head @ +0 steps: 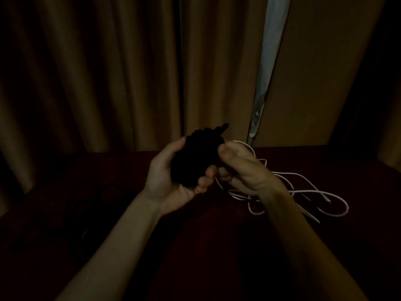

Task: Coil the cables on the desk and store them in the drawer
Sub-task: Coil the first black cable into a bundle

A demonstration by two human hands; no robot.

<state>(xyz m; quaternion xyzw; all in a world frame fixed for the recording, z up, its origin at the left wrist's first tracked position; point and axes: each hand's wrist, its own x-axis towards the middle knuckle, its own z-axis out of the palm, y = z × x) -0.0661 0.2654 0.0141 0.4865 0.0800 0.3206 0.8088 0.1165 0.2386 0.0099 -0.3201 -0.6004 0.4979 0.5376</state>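
A tightly coiled black cable [196, 155] sits upright in my left hand [171, 179], whose fingers curl round its lower part; one cable end pokes out at the top. My right hand [240, 168] is curled against the coil's right side, thumb at its edge, and seems to pinch it. A loose white cable [303, 192] lies tangled on the dark red desk [217, 246] behind and to the right of my right hand. The scene is very dim.
Another dark cable [95, 198] lies faintly visible on the desk at the left. Brown curtains [108, 72] hang behind the desk, with a pale gap [267, 68] between them. No drawer shows.
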